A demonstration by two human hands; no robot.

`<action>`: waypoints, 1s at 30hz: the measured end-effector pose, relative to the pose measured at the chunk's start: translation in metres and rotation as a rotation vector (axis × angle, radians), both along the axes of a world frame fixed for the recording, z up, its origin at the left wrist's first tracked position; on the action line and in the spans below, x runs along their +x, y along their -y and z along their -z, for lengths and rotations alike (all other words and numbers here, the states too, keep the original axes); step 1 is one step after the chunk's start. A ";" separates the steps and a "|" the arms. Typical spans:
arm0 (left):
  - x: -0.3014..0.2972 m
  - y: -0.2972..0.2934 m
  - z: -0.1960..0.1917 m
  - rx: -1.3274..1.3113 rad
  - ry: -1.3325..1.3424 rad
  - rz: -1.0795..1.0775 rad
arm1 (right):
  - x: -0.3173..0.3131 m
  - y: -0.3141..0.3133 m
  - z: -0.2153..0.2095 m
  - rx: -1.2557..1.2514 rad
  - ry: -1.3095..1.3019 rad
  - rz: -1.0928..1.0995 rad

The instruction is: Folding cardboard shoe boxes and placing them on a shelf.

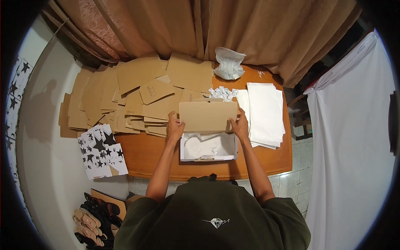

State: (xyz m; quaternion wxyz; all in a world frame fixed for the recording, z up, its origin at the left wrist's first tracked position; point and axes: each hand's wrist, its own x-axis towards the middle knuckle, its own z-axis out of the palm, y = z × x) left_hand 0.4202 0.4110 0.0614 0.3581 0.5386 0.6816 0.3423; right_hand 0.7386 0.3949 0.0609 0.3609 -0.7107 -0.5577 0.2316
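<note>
An open cardboard box [208, 157] sits on the wooden table [146, 156] in front of me. White tissue paper [204, 146] and a small clear packet lie inside it. The brown lid flap [207, 116] stands raised at the back. My left hand [175, 127] grips the flap's left edge. My right hand [240, 125] grips its right edge.
Many flat brown cardboard blanks [125, 93] cover the table's left and back. A stack of white paper sheets [264, 112] lies at the right, small white sachets [223, 92] and a clear plastic bag [229, 63] behind. Star-printed boxes [102, 152] sit at the left edge. Sandals [93, 218] lie on the floor.
</note>
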 end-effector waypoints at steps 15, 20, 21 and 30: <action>-0.026 0.064 -0.045 0.366 0.161 0.256 | 0.003 0.066 -0.038 0.094 -0.556 0.000; -0.028 0.091 -0.036 0.332 0.052 0.343 | 0.004 0.093 -0.017 0.146 -0.249 -0.108; -0.032 0.096 -0.031 0.331 0.052 0.343 | 0.002 0.098 -0.015 0.215 -0.166 -0.160; -0.031 0.124 -0.001 0.397 -0.411 0.521 | -0.024 0.131 -0.015 0.125 0.382 -0.497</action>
